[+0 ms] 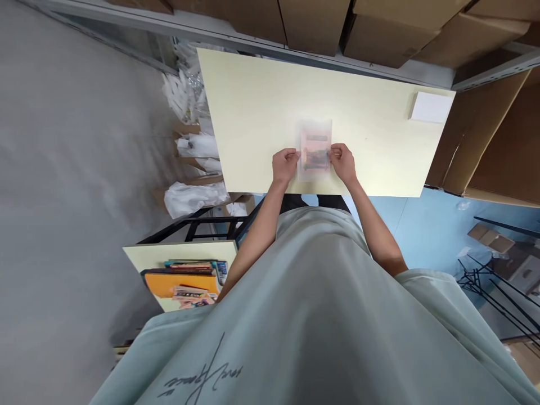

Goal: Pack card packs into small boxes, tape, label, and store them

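A pink printed piece, blurred by motion, shows inside or behind a pale translucent plastic sleeve over the cream table. My left hand pinches the sleeve's left edge between thumb and fingers. At the opposite edge, my right hand pinches it in the same way. The print on the pink piece is too smeared to read. Whether the sleeve rests on the table or hovers just above it, I cannot tell.
A white box-like stack lies at the table's far right corner. Cardboard boxes fill the shelf behind. White plastic bags stand left of the table. Books and pink printed pieces lie on a lower side table. A large open carton is at right.
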Motion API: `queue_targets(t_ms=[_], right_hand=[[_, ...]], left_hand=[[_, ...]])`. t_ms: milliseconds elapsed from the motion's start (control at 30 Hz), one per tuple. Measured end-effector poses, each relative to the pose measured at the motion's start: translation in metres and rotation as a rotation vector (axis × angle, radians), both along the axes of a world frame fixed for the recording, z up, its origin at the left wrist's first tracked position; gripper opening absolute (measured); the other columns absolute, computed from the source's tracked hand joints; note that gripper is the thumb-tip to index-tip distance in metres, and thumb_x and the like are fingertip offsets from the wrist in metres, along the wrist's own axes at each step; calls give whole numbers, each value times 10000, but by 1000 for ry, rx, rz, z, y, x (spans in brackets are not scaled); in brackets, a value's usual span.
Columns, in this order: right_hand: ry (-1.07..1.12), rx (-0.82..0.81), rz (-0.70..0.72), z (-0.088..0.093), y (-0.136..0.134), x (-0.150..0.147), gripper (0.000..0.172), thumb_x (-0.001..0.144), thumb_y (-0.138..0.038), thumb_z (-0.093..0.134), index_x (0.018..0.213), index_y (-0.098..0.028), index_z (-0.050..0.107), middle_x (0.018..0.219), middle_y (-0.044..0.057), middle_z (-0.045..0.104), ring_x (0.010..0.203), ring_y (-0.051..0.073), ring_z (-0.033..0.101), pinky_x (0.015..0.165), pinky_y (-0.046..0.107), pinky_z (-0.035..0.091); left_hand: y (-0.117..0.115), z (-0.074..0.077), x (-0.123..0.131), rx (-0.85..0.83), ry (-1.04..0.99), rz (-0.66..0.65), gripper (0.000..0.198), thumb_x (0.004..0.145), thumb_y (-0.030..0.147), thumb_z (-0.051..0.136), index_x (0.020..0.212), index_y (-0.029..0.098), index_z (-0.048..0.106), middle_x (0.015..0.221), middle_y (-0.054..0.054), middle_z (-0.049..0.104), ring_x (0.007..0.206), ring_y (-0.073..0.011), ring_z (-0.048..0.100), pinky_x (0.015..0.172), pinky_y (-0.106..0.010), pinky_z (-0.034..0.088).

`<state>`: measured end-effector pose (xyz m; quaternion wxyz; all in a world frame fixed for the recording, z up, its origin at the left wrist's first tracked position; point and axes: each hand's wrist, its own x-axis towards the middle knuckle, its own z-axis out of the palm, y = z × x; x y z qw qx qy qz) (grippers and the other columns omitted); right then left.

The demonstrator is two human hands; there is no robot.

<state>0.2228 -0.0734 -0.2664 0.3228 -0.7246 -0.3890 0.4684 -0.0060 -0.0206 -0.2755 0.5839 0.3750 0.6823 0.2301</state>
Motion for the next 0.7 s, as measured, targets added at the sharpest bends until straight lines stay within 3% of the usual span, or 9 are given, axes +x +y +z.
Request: queue_targets(t_ms=[67, 167, 267, 333, 400, 500, 600, 700], right_hand=[[-169, 11, 34, 2, -2, 1, 447, 1135, -715, 627, 1206, -275, 667, 1221, 111, 752, 1079, 269, 757, 1016, 504, 687], [-273, 97, 188, 21, 2, -4, 440, 1212, -625, 516, 1393, -267, 696, 1426, 164, 737, 1361, 329, 735, 1168, 582, 664], [-364, 281, 412, 53, 19, -10, 448, 1240, -569, 469, 1540, -302, 669, 1709, 136, 605, 1723, 364, 478, 1398, 706, 467], [-444, 399, 545, 74, 34, -10, 428, 1262, -503, 413, 1527, -308, 687, 1790, 85, 538, 1823, 353, 319, 1473, 774, 299], [-507, 479, 637, 86, 47, -5, 410, 1270, -419, 379, 1406, -306, 749, 1692, 69, 632, 1801, 318, 368, 1500, 777, 237], [-583, 505, 709, 85, 53, 4, 401, 1258, -318, 395, 1231, -319, 795, 1351, 70, 790, 1541, 270, 635, 1511, 691, 305], [-638, 459, 752, 70, 38, 10, 478, 1259, -240, 320, 1215, -265, 795, 1234, 94, 807, 1286, 268, 723, 1407, 639, 464], [-663, 382, 785, 55, 12, 13, 472, 1252, -226, 318, 1240, -211, 790, 1288, 158, 806, 1221, 310, 714, 1223, 605, 566]], left_hand=[[-2, 3, 8, 49, 100, -12, 27, 935, 187, 782, 949, 209, 772, 888, -35, 784, 897, -213, 748, 951, -373, 638], [-5, 18, 14, 155, 203, -106, 100, 995, 130, 696, 967, 207, 753, 908, -40, 767, 883, -209, 727, 951, -364, 603], [-6, 47, 14, 350, 220, -281, 138, 1055, 134, 654, 1027, 221, 757, 1055, -64, 784, 918, -216, 716, 947, -366, 586], [-6, 69, 14, 485, 228, -416, 145, 1104, 174, 632, 1071, 231, 761, 1132, -81, 780, 993, -243, 722, 980, -388, 586], [-5, 87, 13, 593, 269, -520, 177, 1160, 237, 591, 1123, 238, 765, 1181, -100, 767, 1100, -280, 720, 1036, -420, 582], [-5, 95, 13, 689, 366, -600, 288, 1225, 325, 495, 1213, 242, 770, 1233, -129, 750, 1202, -318, 697, 1089, -463, 565], [-11, 81, 13, 719, 444, -668, 330, 1226, 366, 489, 1280, 221, 781, 1251, -162, 754, 1203, -348, 692, 1083, -506, 558], [-21, 59, 13, 705, 473, -733, 294, 1189, 356, 567, 1278, 213, 808, 1262, -182, 772, 1208, -375, 691, 1065, -543, 558]])
